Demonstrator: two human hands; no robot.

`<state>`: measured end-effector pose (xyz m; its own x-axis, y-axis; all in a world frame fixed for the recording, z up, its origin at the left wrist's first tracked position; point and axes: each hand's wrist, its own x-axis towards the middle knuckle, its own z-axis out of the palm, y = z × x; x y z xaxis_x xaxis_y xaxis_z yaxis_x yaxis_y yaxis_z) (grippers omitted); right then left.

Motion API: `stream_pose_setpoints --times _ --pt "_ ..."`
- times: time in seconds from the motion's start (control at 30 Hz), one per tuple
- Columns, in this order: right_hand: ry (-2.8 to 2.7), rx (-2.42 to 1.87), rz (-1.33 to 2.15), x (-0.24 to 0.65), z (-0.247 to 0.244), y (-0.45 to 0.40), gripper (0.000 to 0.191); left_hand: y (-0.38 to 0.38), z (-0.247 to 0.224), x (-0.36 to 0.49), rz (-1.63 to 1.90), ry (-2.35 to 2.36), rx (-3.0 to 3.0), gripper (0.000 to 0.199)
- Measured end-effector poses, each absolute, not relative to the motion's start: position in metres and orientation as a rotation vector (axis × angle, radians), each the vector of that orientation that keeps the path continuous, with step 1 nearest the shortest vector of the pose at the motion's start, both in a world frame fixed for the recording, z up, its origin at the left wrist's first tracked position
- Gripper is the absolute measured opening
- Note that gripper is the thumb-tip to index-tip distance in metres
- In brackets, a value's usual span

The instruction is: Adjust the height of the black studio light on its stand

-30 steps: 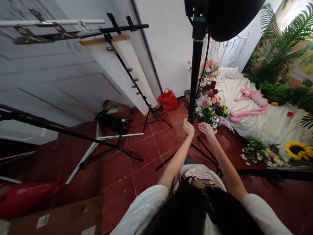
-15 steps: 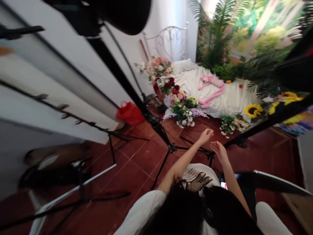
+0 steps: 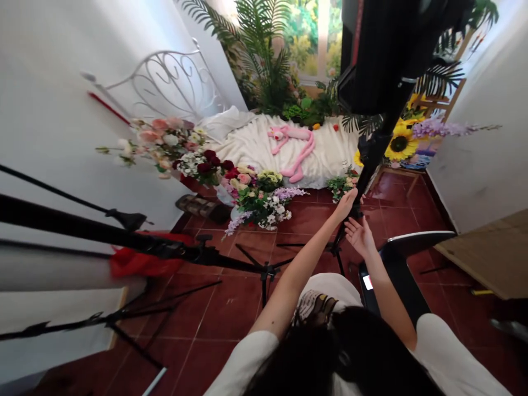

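Observation:
My left hand (image 3: 345, 207) is at the black pole of a light stand (image 3: 366, 175), its fingers closed round it, with fingertips showing on the far side. A little lower and closer to me, my right hand (image 3: 360, 237) is open, palm turned up and fingers spread, beside the same pole. A large black lamp head (image 3: 383, 55) sits atop this stand, at the upper right. The stand's legs reach the floor just beyond my lap.
A second black tripod stand (image 3: 173, 247) slants across the left. Flower bunches (image 3: 264, 201) line a white-draped bed (image 3: 247, 146) holding a pink plush toy (image 3: 295, 148). At my right are a black chair (image 3: 406, 275), a phone (image 3: 367, 282) and a cardboard panel (image 3: 495, 250). A red bag (image 3: 144, 258) lies left.
My view has swung to the right. My left hand, earlier held in the air with fingers bent, is now at the light stand's pole. My right hand has come near it with fingers spread.

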<state>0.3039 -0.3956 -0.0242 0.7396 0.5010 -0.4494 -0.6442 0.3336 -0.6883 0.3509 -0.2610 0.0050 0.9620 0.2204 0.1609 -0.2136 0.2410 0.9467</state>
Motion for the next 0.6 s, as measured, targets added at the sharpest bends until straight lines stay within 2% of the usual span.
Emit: stream_pose_setpoints --times 0.13,0.33,0.4,0.5,0.6 --pt "0.114 -0.695 0.758 0.303 -0.013 -0.382 0.039 -0.259 0.008 0.349 0.283 0.037 1.253 0.066" --pt "0.049 0.146 0.859 0.302 -0.018 -0.363 0.055 -0.259 0.012 0.348 0.286 0.075 1.283 0.068" --pt "0.029 0.278 0.864 0.305 -0.02 -0.36 0.058 -0.26 0.012 0.347 0.292 0.077 1.284 0.068" --pt "0.07 0.039 0.784 0.311 -0.019 -0.359 0.065 -0.262 0.013 0.347 0.322 0.091 1.285 0.066" --pt "0.091 -0.571 0.668 0.318 -0.014 -0.366 0.065 -0.265 0.012 0.348 0.358 0.105 1.29 0.066"
